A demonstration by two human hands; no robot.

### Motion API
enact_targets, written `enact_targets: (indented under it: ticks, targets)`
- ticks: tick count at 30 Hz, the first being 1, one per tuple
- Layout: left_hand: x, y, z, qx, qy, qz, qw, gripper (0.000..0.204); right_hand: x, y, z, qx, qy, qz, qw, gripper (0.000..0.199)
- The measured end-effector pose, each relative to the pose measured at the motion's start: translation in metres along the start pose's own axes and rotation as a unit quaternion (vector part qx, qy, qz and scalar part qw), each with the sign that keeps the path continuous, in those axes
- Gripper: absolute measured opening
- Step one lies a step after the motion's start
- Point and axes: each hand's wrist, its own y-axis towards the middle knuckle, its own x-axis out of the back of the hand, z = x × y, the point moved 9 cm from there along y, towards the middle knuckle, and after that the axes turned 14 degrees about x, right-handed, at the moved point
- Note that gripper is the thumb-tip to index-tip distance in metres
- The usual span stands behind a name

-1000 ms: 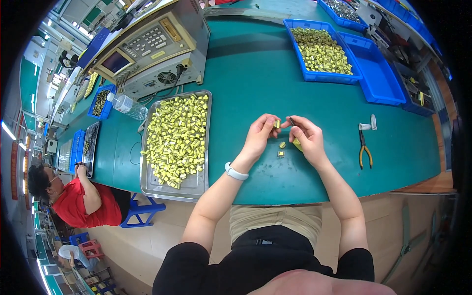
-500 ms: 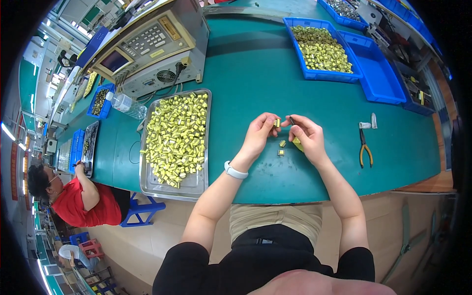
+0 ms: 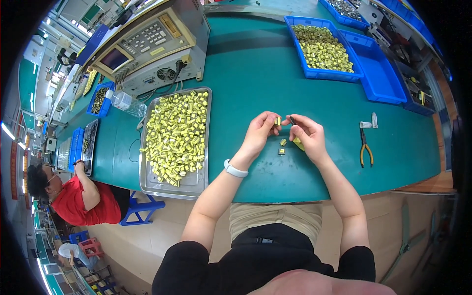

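Note:
My left hand [image 3: 260, 132] pinches a small yellow-taped transformer [image 3: 278, 121] between thumb and fingers, above the green table. Facing it, my right hand [image 3: 310, 140] is closed around a thin dark pen-like tool [image 3: 293, 120]; its exact kind is too small to make out. Something yellow [image 3: 298, 143] shows beneath the right hand, partly hidden by the fingers. Two loose parts lie on the table between my hands: a yellow transformer [image 3: 283, 142] and, nearer me, another transformer [image 3: 281, 151] with a pale face.
A metal tray [image 3: 172, 191] heaped with yellow transformers stands left, beside a plastic bottle [image 3: 127, 104] and a bench instrument [image 3: 152, 49]. Far right are a filled blue bin [image 3: 314, 74] and another blue bin [image 3: 381, 83]. Pliers [image 3: 364, 150] lie right. A co-worker [image 3: 88, 204] sits far left.
Both hands keep nearly the same place and grip. The view has shifted very slightly; nothing else has visibly moved.

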Motion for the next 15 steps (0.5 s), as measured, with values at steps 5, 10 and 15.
enact_targets:
  ticks: [5,10,15]
  targets:
    - [0.0,0.0,0.005,0.014,-0.013,-0.01,1.0,0.028,-0.011,-0.001,0.015,0.039,-0.135,0.041,0.989,0.029]
    - [0.001,0.003,0.006,0.008,-0.032,0.003,0.999,0.028,-0.01,0.003,0.027,0.113,-0.211,0.046,0.97,0.027]
    - [0.0,0.002,0.004,0.001,-0.038,0.005,0.999,0.028,-0.006,0.004,0.025,0.081,-0.195,0.025,0.977,0.027]
